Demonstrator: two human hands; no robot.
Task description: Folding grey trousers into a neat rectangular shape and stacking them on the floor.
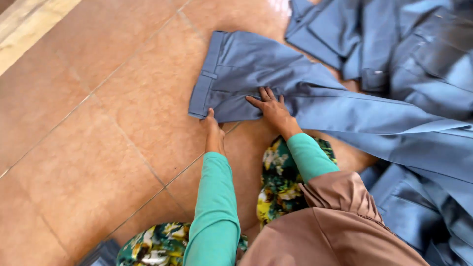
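Our right hand (pixel 271 107) presses flat, fingers spread, on blue trousers (pixel 256 79) on the tiled floor (pixel 98 123). Our left hand (pixel 213 129), fingers together, touches their hem at seven o'clock. More blue clothes (pixel 404 44) lie at two o'clock.

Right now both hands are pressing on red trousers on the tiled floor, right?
Not quite: the trousers are blue-grey, not red. The head view shows the left hand at their lower edge and the right hand flat on them, on the tiled floor.

trousers (pixel 276 79) on floor (pixel 98 138), garment pile (pixel 419 44) right, both hands on trousers
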